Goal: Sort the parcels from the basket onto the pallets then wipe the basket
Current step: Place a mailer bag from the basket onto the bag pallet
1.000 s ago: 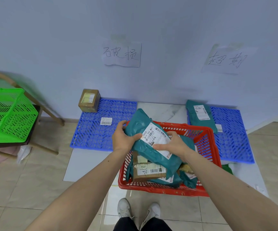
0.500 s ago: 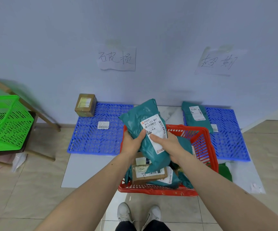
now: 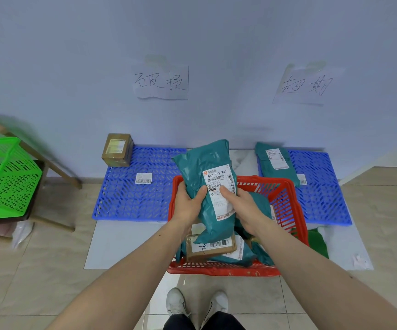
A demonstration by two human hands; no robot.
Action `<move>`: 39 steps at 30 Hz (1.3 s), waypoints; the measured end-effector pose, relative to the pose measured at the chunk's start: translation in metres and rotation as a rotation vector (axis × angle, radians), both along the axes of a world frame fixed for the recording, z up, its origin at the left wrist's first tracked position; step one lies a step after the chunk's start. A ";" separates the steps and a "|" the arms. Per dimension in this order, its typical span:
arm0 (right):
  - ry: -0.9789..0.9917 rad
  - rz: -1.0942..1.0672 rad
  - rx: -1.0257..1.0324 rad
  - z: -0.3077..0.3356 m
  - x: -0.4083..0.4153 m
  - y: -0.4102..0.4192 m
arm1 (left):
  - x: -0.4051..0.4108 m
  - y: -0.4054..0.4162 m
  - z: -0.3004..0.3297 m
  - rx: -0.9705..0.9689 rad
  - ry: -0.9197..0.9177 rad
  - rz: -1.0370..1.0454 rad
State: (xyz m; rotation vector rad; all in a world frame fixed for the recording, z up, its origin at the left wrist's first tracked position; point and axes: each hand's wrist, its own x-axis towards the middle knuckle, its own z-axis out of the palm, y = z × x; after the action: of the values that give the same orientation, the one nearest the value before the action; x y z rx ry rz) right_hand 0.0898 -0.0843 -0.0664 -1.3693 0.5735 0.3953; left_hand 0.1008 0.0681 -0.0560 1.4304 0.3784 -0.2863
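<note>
I hold a teal mailer parcel (image 3: 204, 163) upright above the red basket (image 3: 285, 198), its white label facing me. My left hand (image 3: 188, 203) grips its left lower edge and my right hand (image 3: 240, 206) grips the right side, thumb on the label. Inside the basket lie a brown cardboard box (image 3: 211, 248) and more teal mailers (image 3: 259, 253). The left blue pallet (image 3: 133, 194) carries a brown box (image 3: 117, 150) and a loose label (image 3: 143, 178). On the right blue pallet (image 3: 321, 194) lies a teal mailer (image 3: 276, 160).
Handwritten paper signs (image 3: 161, 82) hang on the wall above each pallet. A green basket (image 3: 4, 177) rests on a wooden stand at the left. White sheet (image 3: 121, 244) covers the floor under the red basket. My shoes (image 3: 197, 303) stand just before it.
The teal parcel has been raised out of the basket and turned upright, label towards me. Both hands shifted to its lower half.
</note>
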 end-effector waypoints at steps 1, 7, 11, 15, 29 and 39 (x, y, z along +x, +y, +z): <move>0.000 -0.004 -0.007 0.001 0.000 0.000 | 0.000 0.000 0.000 -0.003 0.001 -0.003; -0.006 -0.020 -0.032 0.003 -0.003 -0.002 | 0.002 -0.003 -0.001 0.003 0.000 -0.030; -0.008 -0.050 -0.049 0.006 -0.007 -0.006 | 0.003 -0.009 0.001 0.017 -0.016 -0.074; -0.015 -0.101 -0.075 0.004 -0.011 -0.013 | 0.006 -0.017 0.003 0.016 -0.011 -0.128; -0.030 -0.257 -0.099 0.016 -0.037 -0.072 | 0.005 -0.085 0.004 0.044 0.021 -0.293; -0.024 -0.172 -0.149 0.025 -0.068 -0.210 | -0.024 -0.217 0.011 0.051 0.036 -0.249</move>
State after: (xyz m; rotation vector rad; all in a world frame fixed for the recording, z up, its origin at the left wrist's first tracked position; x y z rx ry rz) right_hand 0.0214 -0.2944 -0.0411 -1.4517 0.7058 0.1995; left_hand 0.0771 -0.1494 -0.0449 1.5253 0.2381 -0.5073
